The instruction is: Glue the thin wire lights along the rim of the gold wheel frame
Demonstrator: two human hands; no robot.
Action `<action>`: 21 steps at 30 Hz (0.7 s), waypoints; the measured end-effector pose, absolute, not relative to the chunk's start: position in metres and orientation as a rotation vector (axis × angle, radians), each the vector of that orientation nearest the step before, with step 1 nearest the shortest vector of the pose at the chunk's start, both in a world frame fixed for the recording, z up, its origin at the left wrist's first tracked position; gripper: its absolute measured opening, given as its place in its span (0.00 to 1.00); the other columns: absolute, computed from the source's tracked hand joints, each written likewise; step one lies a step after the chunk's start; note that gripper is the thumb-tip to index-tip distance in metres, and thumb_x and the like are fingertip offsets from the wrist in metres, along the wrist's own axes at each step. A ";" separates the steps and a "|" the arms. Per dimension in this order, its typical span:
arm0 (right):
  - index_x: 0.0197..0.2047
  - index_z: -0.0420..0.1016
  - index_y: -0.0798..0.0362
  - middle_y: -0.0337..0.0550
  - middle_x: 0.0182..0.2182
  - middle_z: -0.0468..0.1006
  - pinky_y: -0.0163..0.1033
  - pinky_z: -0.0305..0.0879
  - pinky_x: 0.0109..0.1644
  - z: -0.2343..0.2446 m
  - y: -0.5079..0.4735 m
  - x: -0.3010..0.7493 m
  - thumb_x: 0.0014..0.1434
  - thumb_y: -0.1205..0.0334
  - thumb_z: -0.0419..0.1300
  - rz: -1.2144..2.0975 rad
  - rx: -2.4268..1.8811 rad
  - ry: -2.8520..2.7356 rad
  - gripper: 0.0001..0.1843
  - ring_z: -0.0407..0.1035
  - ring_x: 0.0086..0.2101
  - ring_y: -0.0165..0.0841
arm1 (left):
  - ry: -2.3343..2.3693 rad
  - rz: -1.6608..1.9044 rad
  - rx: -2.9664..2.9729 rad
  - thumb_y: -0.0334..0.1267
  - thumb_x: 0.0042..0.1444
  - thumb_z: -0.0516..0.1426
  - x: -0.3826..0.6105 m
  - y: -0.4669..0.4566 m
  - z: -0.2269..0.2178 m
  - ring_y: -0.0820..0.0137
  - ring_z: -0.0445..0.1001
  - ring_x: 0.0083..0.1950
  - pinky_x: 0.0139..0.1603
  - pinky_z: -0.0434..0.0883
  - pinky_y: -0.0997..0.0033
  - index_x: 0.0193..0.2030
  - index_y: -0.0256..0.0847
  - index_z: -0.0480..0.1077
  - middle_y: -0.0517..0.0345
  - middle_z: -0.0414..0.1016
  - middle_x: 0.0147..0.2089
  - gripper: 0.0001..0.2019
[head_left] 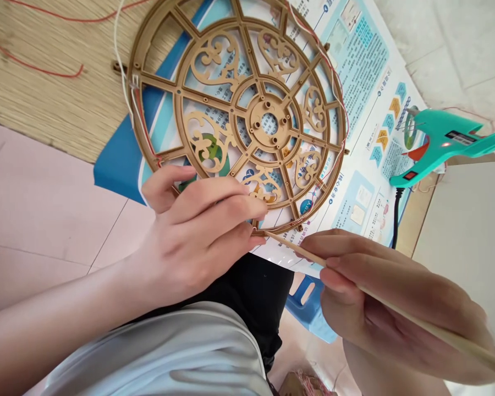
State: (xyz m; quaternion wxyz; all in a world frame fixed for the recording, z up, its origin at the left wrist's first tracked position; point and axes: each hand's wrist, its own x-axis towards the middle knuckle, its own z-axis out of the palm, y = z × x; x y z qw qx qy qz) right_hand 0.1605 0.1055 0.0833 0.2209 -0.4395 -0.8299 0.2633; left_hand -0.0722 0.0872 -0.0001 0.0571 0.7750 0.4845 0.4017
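A round gold-brown openwork frame [259, 111] with spokes and scroll ornaments lies on a printed sheet. Thin red and white wires [339, 82] run along its rim. My left hand [202, 236] grips the frame's near edge, its fingers bent over the rim and part of the grip hidden. In my right hand [396, 308] is a thin wooden stick [297, 249], pinched like a pen. The stick's tip meets the near rim close to my left fingertips, where a wire lies.
A teal glue gun [433, 140] with a lit red light stands at the right, its black cord [396, 220] hanging down. Loose red wire [45, 70] lies on the wooden tabletop [86, 49]. Below are a blue plastic stool [309, 308] and a bundle of wires [309, 382].
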 end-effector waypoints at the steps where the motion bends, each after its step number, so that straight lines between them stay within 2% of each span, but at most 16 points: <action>1: 0.36 0.75 0.50 0.48 0.38 0.85 0.45 0.86 0.45 0.084 0.105 0.161 0.68 0.68 0.64 0.736 -1.239 -2.291 0.07 0.83 0.38 0.39 | 1.461 1.228 2.357 0.38 0.66 0.66 -0.072 0.087 0.000 0.75 0.77 0.58 0.76 0.57 0.66 0.40 0.50 0.76 0.76 0.84 0.47 0.04; 6: 0.40 0.78 0.50 0.47 0.38 0.86 0.44 0.86 0.49 0.084 0.100 0.162 0.69 0.65 0.64 0.659 -1.274 -2.301 0.03 0.84 0.39 0.42 | 1.427 1.271 2.373 0.36 0.62 0.68 -0.073 0.089 -0.005 0.72 0.78 0.58 0.75 0.59 0.67 0.39 0.47 0.77 0.72 0.84 0.47 0.04; 9: 0.40 0.77 0.50 0.47 0.37 0.86 0.42 0.86 0.48 0.084 0.098 0.160 0.71 0.61 0.63 0.632 -1.272 -2.305 0.05 0.85 0.38 0.41 | 1.402 1.299 2.401 0.37 0.63 0.67 -0.074 0.090 -0.008 0.72 0.79 0.58 0.74 0.59 0.67 0.38 0.48 0.78 0.73 0.84 0.49 0.03; 12: 0.39 0.76 0.50 0.48 0.38 0.85 0.42 0.85 0.48 0.088 0.104 0.164 0.70 0.63 0.62 0.676 -1.309 -2.305 0.06 0.84 0.40 0.40 | 1.416 1.298 2.386 0.36 0.64 0.66 -0.074 0.090 -0.009 0.73 0.79 0.58 0.75 0.58 0.67 0.39 0.47 0.77 0.72 0.84 0.48 0.02; 14: 0.42 0.78 0.50 0.49 0.41 0.85 0.42 0.86 0.47 0.093 0.112 0.175 0.69 0.64 0.63 0.769 -1.237 -2.438 0.02 0.84 0.41 0.40 | 1.417 1.289 2.383 0.36 0.64 0.66 -0.074 0.089 -0.008 0.73 0.79 0.58 0.75 0.58 0.68 0.39 0.46 0.77 0.72 0.83 0.47 0.03; 18: 0.54 0.79 0.48 0.52 0.50 0.84 0.41 0.86 0.42 0.101 0.128 0.198 0.65 0.66 0.68 0.966 -0.935 -2.707 0.15 0.83 0.48 0.45 | 1.429 1.294 2.360 0.36 0.65 0.65 -0.072 0.088 -0.005 0.72 0.79 0.56 0.73 0.60 0.66 0.39 0.46 0.77 0.71 0.84 0.45 0.03; 21: 0.55 0.78 0.48 0.49 0.50 0.84 0.39 0.86 0.44 0.098 0.126 0.199 0.65 0.67 0.67 0.892 -0.974 -2.654 0.15 0.83 0.47 0.42 | 1.433 1.301 2.341 0.35 0.65 0.66 -0.071 0.089 -0.004 0.72 0.79 0.54 0.72 0.61 0.67 0.39 0.46 0.77 0.70 0.84 0.44 0.03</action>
